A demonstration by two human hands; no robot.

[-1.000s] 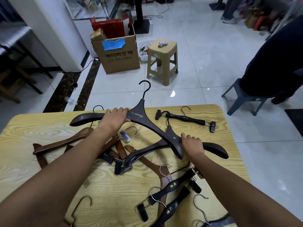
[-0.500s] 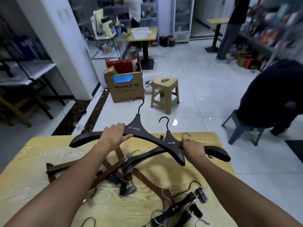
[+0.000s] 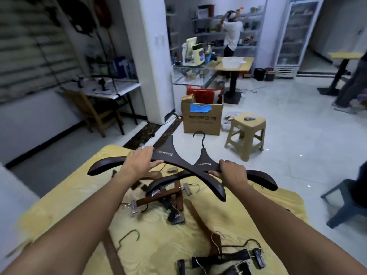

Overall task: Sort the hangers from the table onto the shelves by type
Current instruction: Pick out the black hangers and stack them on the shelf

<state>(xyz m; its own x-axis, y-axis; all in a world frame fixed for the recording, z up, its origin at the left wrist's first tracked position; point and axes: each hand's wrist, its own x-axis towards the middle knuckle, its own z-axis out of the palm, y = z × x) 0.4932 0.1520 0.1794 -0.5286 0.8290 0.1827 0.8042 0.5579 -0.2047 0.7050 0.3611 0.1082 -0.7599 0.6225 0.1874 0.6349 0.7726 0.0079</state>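
I hold two wide dark-brown coat hangers above the yellow wooden table. My left hand grips the left hanger near its neck. My right hand grips the right hanger, whose black hook points up. The two hangers cross each other in the middle. Under them on the table lie several brown wooden clip hangers. Black clip hangers with wire hooks lie at the near right. A loose hook shows near my left forearm.
Past the table stand a cardboard box, a beige plastic stool and a white pillar. A grey stool is at the right. A person stands at shelves at the back. A folding table and a chair are left.
Both hands have lifted the two dark hangers off the table and higher. My head has tilted up, so more of the room and the back shelves show.
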